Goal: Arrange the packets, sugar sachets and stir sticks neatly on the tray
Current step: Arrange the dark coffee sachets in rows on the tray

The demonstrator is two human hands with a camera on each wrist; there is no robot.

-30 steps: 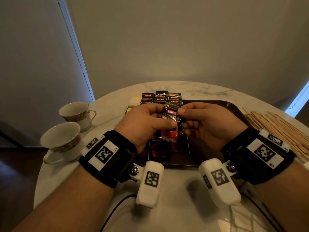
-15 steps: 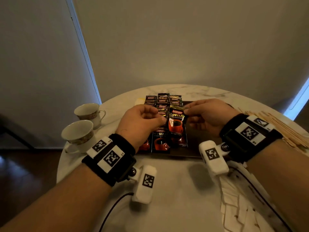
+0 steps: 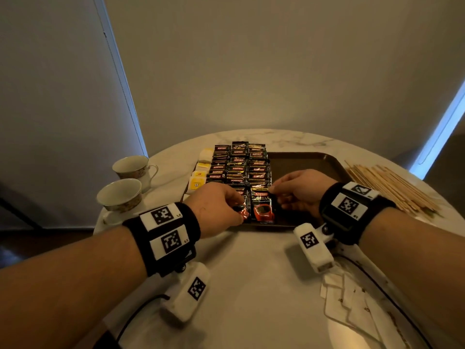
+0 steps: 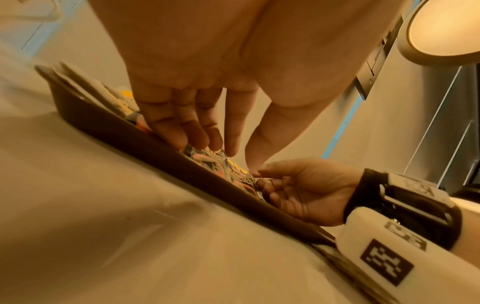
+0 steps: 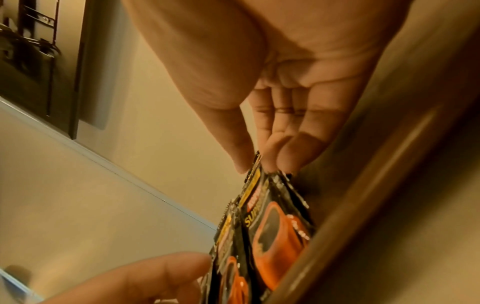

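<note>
Three rows of black-and-red foil coffee packets point(image 3: 237, 165) lie overlapped on the left half of the dark brown rectangular tray point(image 3: 308, 161). The right hand point(image 3: 297, 191) pinches the top edge of the nearest packet point(image 3: 261, 209) at the tray's front rim; the left hand point(image 3: 216, 210) pinches its neighbour. The wooden stir sticks point(image 3: 392, 187) and white paper sugar sachets point(image 3: 352, 303) lie off-tray on the marble bench point(image 3: 251, 273), unplaced.

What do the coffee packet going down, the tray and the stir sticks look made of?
Coffee packet: glossy printed foil or plastic film; it shines and crinkles. Tray: dark brown, smooth, probably plastic, with a soft sheen on its rim. Stir sticks: pale, matte, thin strips, likely wood.
</note>
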